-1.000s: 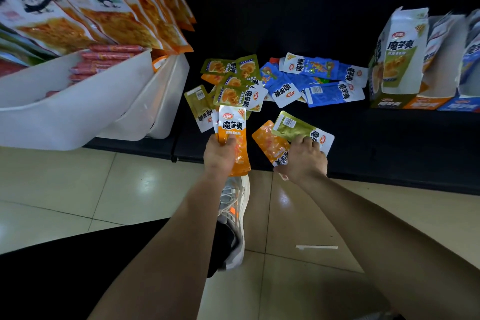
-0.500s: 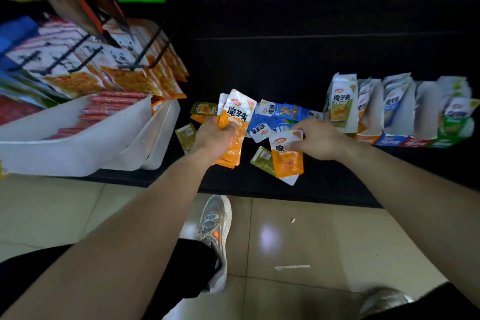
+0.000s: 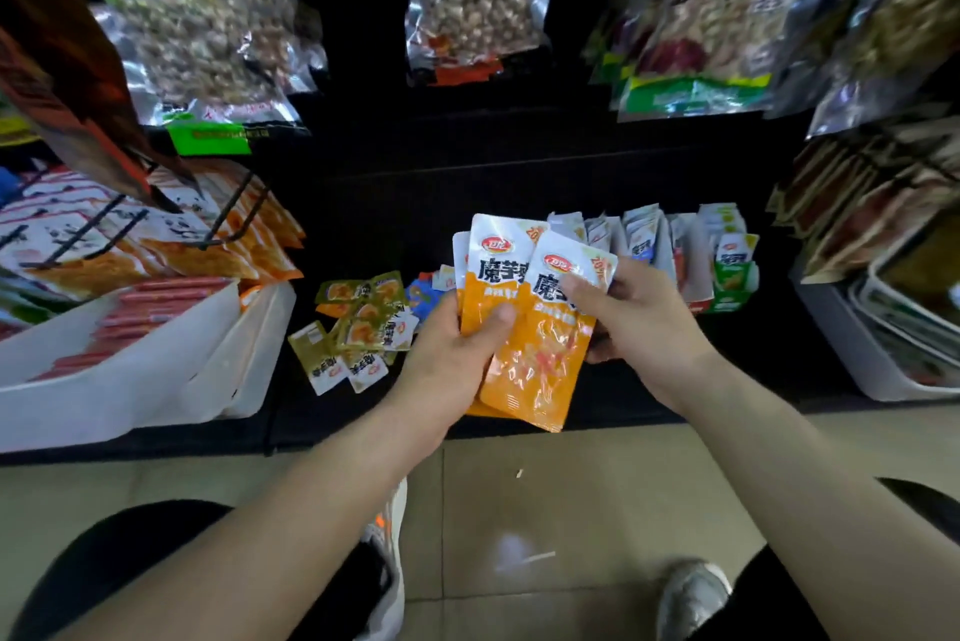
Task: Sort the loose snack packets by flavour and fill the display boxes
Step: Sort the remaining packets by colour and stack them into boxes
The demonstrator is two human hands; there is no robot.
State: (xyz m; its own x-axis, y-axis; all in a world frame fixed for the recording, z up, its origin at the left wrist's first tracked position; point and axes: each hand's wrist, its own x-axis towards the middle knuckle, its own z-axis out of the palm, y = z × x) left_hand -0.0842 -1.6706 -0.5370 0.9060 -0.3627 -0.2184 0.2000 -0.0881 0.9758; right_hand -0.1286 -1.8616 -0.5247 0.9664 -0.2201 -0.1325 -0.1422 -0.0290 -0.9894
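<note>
The left thumb (image 3: 500, 317) pins a fan of orange packets (image 3: 540, 359) against curled fingers. The right fingertips (image 3: 574, 288) pinch the front packet's white top (half a second ago it hung apart, now it overlaps the stack). Left hand (image 3: 452, 362) and right hand (image 3: 641, 328) meet over the dark shelf (image 3: 727, 370). Loose green packets (image 3: 363, 323) lie at nine o'clock and display boxes (image 3: 675, 250) stand at two o'clock.

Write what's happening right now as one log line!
left hand: holds orange packets | right hand: pinches front packet's top | green packets: loose on shelf | boxes: right of hands, packets standing inside
</note>
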